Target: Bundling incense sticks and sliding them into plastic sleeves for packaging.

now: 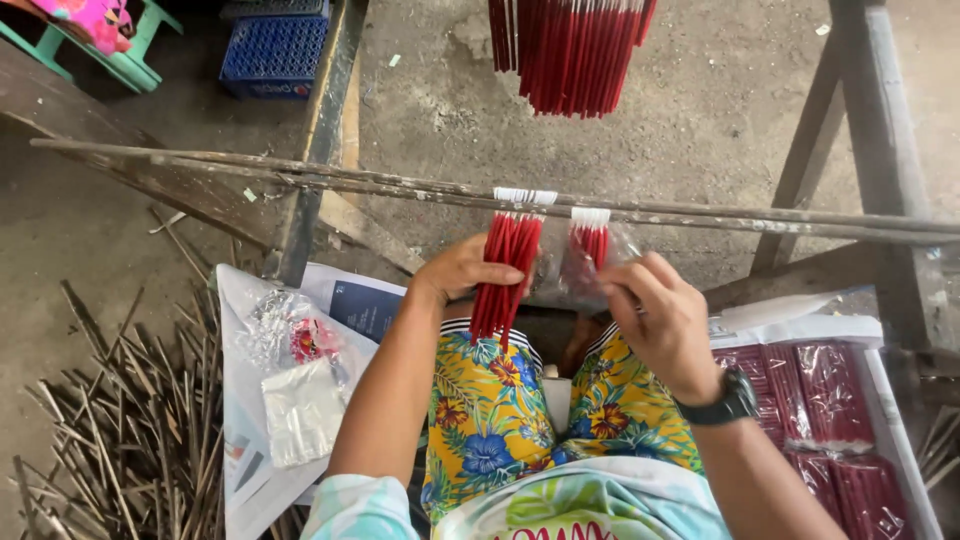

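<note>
My left hand [462, 268] grips a bundle of thin red sticks [505, 275] that hangs from a white paper band on a long grey wooden rail [300, 180]. My right hand [660, 320], with a black watch on the wrist, pinches a clear plastic bag [588, 270] that holds a second, smaller bunch of red sticks under another white band. Both hands are in front of my knees, over flowered yellow shorts [490, 410].
Wrapped packs of red sticks [835, 390] lie in a white tray at my right. Clear bags on paper [300, 405] and a heap of bare dark sticks [120, 430] lie at my left. More red sticks [575, 50] hang beyond, near a blue crate [272, 50].
</note>
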